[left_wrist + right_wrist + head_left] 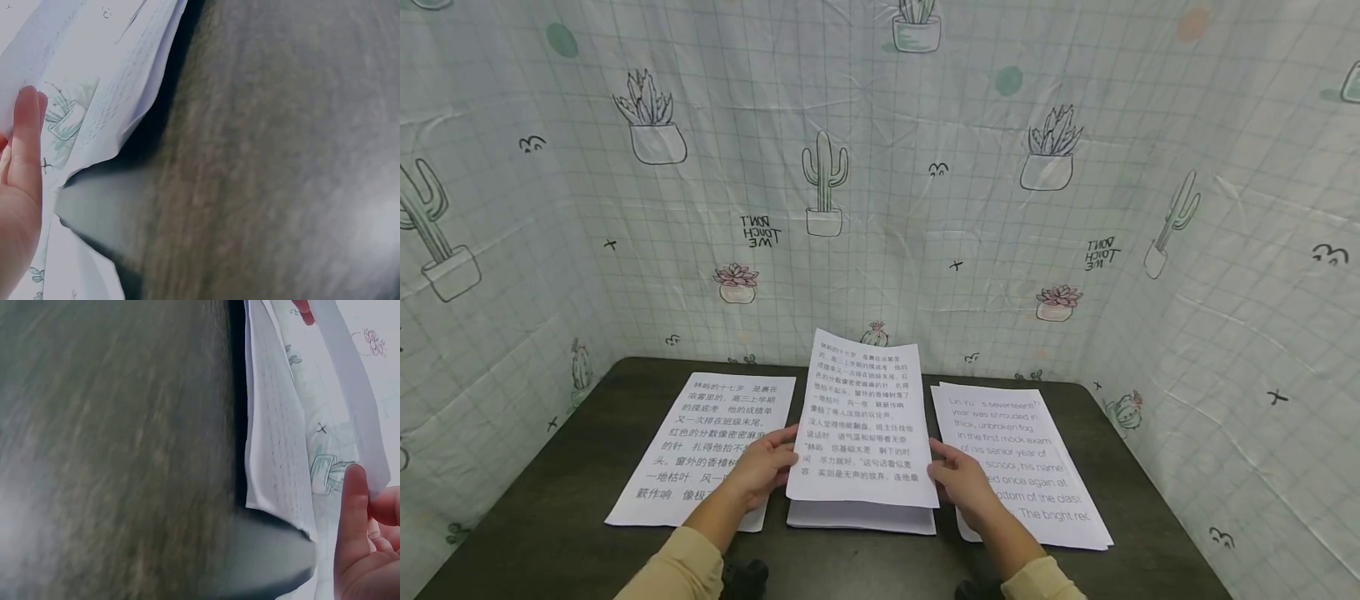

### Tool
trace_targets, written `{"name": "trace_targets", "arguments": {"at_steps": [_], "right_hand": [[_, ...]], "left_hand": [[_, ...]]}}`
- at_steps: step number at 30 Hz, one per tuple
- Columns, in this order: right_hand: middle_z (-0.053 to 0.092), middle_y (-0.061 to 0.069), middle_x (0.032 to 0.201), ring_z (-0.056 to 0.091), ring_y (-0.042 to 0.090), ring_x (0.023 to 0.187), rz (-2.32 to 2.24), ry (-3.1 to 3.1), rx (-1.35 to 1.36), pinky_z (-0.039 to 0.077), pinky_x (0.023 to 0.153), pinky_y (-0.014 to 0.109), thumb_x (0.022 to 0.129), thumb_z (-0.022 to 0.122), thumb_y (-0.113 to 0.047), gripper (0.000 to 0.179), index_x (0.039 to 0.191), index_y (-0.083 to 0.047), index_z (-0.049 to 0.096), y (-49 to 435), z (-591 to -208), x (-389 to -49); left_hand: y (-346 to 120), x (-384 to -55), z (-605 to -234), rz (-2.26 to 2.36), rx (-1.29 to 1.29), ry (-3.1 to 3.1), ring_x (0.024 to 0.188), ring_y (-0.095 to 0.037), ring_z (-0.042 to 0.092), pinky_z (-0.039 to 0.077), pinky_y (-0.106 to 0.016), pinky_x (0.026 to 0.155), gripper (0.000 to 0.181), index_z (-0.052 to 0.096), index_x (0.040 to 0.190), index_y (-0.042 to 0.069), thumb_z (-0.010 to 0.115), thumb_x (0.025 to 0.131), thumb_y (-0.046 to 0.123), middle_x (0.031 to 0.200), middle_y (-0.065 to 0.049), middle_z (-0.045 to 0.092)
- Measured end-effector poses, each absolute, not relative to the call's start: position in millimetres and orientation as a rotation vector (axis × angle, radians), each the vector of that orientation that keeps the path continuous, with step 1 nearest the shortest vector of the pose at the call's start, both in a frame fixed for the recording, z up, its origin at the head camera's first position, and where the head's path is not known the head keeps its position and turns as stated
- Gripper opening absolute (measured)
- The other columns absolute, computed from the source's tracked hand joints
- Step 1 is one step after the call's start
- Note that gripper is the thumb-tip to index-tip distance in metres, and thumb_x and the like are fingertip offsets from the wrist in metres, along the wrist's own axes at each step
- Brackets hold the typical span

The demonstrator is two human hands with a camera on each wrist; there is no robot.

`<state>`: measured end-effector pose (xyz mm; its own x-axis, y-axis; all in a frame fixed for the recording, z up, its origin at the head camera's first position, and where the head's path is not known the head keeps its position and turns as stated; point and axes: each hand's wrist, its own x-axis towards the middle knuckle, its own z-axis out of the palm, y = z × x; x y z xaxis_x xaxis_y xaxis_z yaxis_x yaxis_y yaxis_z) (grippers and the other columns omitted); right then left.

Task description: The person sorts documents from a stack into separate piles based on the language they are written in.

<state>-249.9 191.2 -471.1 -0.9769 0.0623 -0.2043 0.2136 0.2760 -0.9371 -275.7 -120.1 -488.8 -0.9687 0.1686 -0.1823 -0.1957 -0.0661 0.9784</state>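
A printed sheet of paper (861, 417) with Chinese text is held up, tilted, over a middle stack of paper (861, 520). My left hand (760, 471) pinches its left edge, and my right hand (962, 482) pinches the right edge low down. In the right wrist view a gap shows between the raised sheet (359, 394) and the stack (275, 425) below; thumb and fingers of the right hand (369, 540) meet at the sheet's corner. The left wrist view catches the left hand (22, 175) at the sheet's edge. Most of the middle stack is hidden behind the sheet.
To the left lies a stack of Chinese-printed sheets (700, 450), partly covered by the left arm. On the right is a slightly fanned stack with English text (1015, 450), overlapped by the right hand. The dark table (850, 571) is enclosed by a cactus-patterned curtain (880, 275).
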Motion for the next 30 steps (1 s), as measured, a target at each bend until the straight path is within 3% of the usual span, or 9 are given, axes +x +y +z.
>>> {"name": "trace_targets", "arguments": {"at_steps": [6,13,30], "right_hand": [[0.061,0.008,0.094,0.056,0.016,0.08,-1.844,2.383,0.207,0.053,0.069,0.031,0.089,0.054,0.0,0.057,0.145,0.001,0.044,178.6,-467.0,-251.5],[0.062,0.016,0.106,0.062,0.017,0.084,-1.813,2.401,0.139,0.059,0.074,0.037,0.09,0.055,-0.001,0.057,0.145,0.0,0.043,163.3,-462.1,-254.8],[0.06,0.016,0.106,0.062,0.017,0.084,-1.847,2.345,0.079,0.059,0.071,0.034,0.088,0.057,0.0,0.059,0.145,0.0,0.043,134.3,-455.3,-262.2]], "left_hand": [[-129.7,-276.9,-487.7,2.147,-0.122,1.989,0.091,-0.016,0.07,0.057,-0.028,0.073,0.058,0.043,0.145,0.001,0.048,0.088,-0.006,0.126,-0.022,0.065],[-144.8,-276.5,-486.5,2.173,-0.149,2.006,0.092,-0.014,0.07,0.056,-0.027,0.072,0.056,0.042,0.146,0.002,0.046,0.09,-0.005,0.126,-0.018,0.066],[-174.2,-274.8,-478.7,2.167,-0.172,2.064,0.091,-0.01,0.069,0.056,-0.024,0.071,0.056,0.039,0.148,0.003,0.045,0.093,-0.002,0.134,-0.019,0.061]]}}
